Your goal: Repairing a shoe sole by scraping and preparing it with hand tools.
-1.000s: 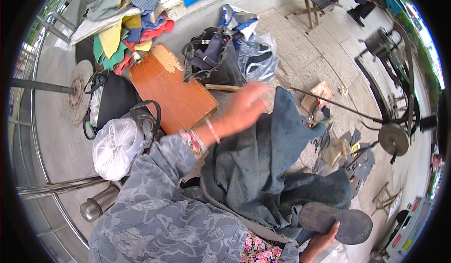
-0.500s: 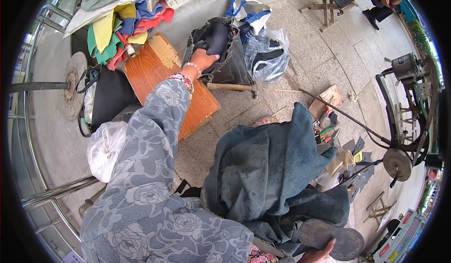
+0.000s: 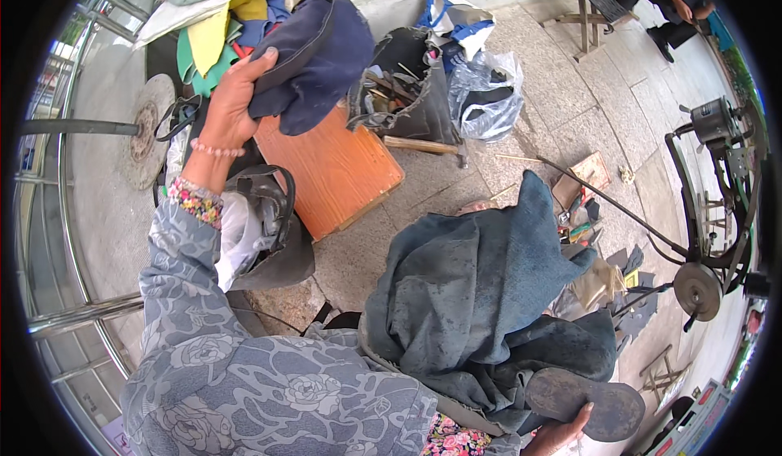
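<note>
My left hand (image 3: 235, 107) is raised at the upper left, its fingers closed round a navy blue cloth (image 3: 319, 69) with a stitched seam. The cloth hangs above an orange wooden board (image 3: 338, 175) and in front of folded coloured fabric. Just right of it stands an open black bag (image 3: 411, 114) with tools inside. Low on the right, my right hand (image 3: 560, 438) grips a dark, worn shoe sole (image 3: 585, 403) by its near edge; part of that hand is hidden beneath it. A worn blue-grey cloth (image 3: 468, 285) covers my lap.
A hammer (image 3: 428, 145) lies beside the black bag. Clear plastic bags (image 3: 486, 102) stand behind it. A grey bag with white plastic (image 3: 281, 252) sits at my left. Hand tools (image 3: 580, 216) and a hand-cranked machine (image 3: 713, 212) are on the right. Another person (image 3: 672, 4) is at the far right.
My left hand has lifted the navy cloth out of the black bag and moved left with it, uncovering tools in the bag. My right hand still holds the sole.
</note>
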`<move>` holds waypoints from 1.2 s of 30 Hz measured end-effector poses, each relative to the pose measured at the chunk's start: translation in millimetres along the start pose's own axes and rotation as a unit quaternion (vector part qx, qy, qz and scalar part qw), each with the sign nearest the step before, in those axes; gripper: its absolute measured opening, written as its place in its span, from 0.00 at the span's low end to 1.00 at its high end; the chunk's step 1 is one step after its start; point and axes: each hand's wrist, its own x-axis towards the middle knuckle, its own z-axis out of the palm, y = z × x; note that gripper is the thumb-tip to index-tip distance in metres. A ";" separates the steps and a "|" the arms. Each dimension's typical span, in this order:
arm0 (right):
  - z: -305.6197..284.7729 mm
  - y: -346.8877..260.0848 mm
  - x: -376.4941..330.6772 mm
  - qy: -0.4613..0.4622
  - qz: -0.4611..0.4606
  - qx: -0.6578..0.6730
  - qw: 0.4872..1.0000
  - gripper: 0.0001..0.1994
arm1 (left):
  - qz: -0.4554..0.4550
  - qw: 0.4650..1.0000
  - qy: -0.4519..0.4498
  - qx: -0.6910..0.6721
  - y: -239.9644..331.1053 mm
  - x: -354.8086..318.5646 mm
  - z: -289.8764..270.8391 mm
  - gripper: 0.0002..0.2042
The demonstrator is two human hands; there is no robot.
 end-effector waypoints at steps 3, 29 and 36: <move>3.6 15.9 1.1 0.024 -0.030 0.068 0.997 0.23 | 0.063 0.997 0.020 0.038 2.2 -18.2 -7.9 0.11; 11.9 -55.6 7.9 0.046 0.277 0.315 0.907 0.25 | 0.262 0.694 -0.157 0.652 -114.3 97.8 80.4 0.09; 15.7 -59.4 28.6 0.050 0.289 0.267 0.918 0.25 | -0.017 0.540 -0.181 0.822 -339.7 349.4 -23.5 0.08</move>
